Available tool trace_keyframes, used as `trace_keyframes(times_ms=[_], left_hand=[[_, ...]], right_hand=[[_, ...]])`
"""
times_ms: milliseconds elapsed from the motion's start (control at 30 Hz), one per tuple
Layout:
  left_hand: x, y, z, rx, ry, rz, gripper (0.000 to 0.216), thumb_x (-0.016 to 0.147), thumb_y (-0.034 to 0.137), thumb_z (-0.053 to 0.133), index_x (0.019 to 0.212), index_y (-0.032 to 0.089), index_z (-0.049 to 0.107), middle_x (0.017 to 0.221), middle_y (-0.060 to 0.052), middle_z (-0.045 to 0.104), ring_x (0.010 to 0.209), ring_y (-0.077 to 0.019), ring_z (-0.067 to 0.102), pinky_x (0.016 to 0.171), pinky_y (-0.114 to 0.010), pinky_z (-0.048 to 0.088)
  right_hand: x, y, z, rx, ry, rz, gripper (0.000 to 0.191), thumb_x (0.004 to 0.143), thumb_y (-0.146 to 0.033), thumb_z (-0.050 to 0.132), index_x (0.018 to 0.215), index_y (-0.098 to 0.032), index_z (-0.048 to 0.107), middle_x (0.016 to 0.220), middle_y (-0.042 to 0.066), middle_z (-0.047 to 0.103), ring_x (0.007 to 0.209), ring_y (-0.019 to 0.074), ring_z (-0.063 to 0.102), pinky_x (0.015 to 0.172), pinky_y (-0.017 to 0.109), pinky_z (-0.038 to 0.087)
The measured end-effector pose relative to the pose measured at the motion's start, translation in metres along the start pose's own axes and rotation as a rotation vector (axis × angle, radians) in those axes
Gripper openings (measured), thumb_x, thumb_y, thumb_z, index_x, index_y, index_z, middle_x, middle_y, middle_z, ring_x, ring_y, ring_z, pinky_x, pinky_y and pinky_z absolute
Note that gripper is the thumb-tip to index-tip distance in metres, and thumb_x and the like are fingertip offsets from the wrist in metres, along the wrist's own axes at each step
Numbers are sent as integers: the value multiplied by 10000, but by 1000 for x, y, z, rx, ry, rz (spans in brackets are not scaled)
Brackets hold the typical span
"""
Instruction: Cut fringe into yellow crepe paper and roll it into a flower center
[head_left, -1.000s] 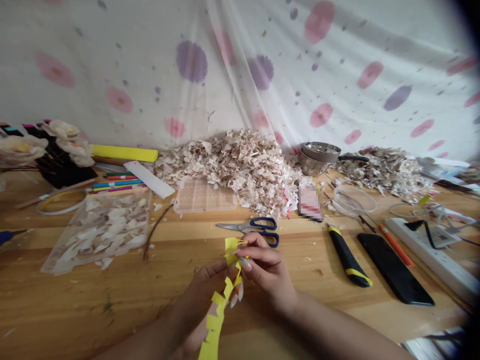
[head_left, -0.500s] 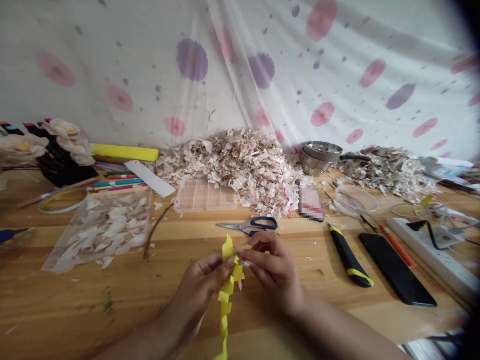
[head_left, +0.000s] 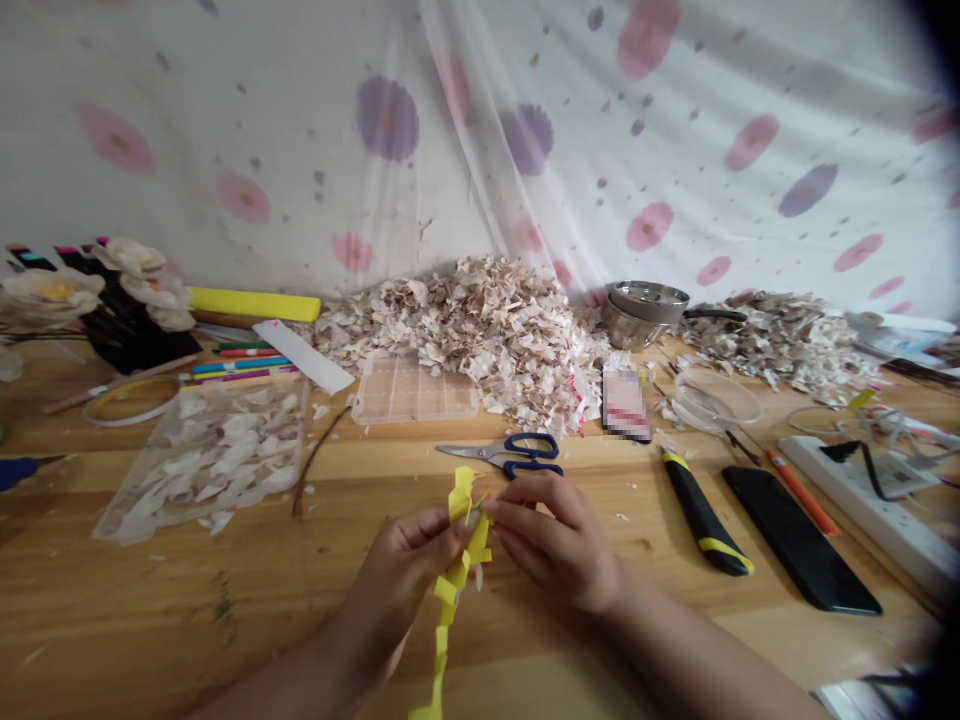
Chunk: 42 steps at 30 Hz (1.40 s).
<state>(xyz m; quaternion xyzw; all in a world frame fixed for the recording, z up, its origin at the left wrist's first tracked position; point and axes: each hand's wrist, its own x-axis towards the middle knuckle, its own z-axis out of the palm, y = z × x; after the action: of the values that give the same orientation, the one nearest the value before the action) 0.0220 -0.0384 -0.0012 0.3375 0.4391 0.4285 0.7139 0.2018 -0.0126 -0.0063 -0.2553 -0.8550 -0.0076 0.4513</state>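
Note:
A yellow paper strip [head_left: 448,590] with cut, notched edges hangs down in front of me, its top end standing above my fingers. My left hand [head_left: 409,560] is closed, pinching the strip near its upper end between thumb and fingers. Close beside it, my right hand [head_left: 559,545] is closed too, its fingertips pressed together at the strip's right edge. Thin yellow bits stick out there; what else these fingertips hold is too small to make out. Just beyond the hands lie the blue-handled scissors [head_left: 517,455], their blades pointing left.
A large heap of pale petal-like scraps [head_left: 487,330] fills the back. On the left are a clear tray [head_left: 112,510] of such pieces, pens [head_left: 244,367] and pale artificial flowers [head_left: 139,275]. A utility knife [head_left: 701,515], black phone [head_left: 802,540] and power strip [head_left: 862,510] lie right.
The strip's lower end has swung to the left, and its top has shifted slightly. My right fingertips have turned a little at the strip. The whole view has moved slightly.

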Motion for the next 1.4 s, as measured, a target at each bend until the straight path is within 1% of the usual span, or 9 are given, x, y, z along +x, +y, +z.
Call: trace_keyframes(times_ms=[233,433,567,733,900,1000,1100,1267,1400], left_hand=[[5,-7,-6,41,-51,26,297,702,438,724,664,145,696,616,-22,620,628,-131,523,606,-215,421],[3,0,-1,223,-36,147,265,782,421,649,854,173,708,743,-26,651,764,-174,556,710,-239,441],[3,0,-2,337,-30,201,278,834,430,579,886,180,688,773,-35,664,781,-187,575,731,-249,452],[5,-6,-6,446,-1,232,275,867,406,529,892,182,687,751,-32,671,720,-175,587,668,-230,451],[5,-8,-8,504,14,285,283,873,394,517,945,183,692,782,-29,681,741,-176,595,659,-222,445],[6,-9,-8,545,29,305,277,875,386,518,950,189,698,788,-25,684,738,-176,593,659,-223,441],[8,-11,-9,568,41,322,255,880,368,518,974,209,693,822,-17,690,763,-172,598,699,-223,440],[9,-15,-11,663,95,360,256,883,378,514,952,209,692,725,-4,653,688,-163,568,638,-220,420],[10,-14,-10,702,78,397,254,893,361,503,995,219,688,820,-19,684,737,-168,592,699,-229,440]], right_hand=[[-1,4,-4,14,-50,-7,342,837,-77,560,1167,-168,568,901,70,622,803,159,615,679,278,518],[-3,4,-5,-23,-102,9,244,844,-114,571,1076,-184,601,878,68,632,770,159,613,651,275,511],[-4,5,-1,73,-110,109,200,845,-115,575,1029,-173,626,893,73,629,787,151,612,684,270,517],[2,1,0,341,-86,346,142,846,-123,564,924,-158,678,848,69,617,778,136,607,684,253,516],[7,-5,4,581,-115,804,163,821,-285,628,769,-149,700,773,49,600,642,103,554,484,185,440],[9,-6,9,768,-118,1058,266,744,-407,692,716,-143,681,718,23,587,510,65,482,417,178,393],[10,-8,13,953,-117,1280,340,657,-469,739,705,-141,661,573,-30,545,395,36,407,373,176,324],[12,-9,16,1143,-48,1486,335,568,-401,807,655,-126,638,484,-53,513,389,34,412,364,162,268],[12,-8,16,1306,-16,1581,289,548,-276,829,672,-100,636,522,-41,532,417,16,408,347,124,228]])
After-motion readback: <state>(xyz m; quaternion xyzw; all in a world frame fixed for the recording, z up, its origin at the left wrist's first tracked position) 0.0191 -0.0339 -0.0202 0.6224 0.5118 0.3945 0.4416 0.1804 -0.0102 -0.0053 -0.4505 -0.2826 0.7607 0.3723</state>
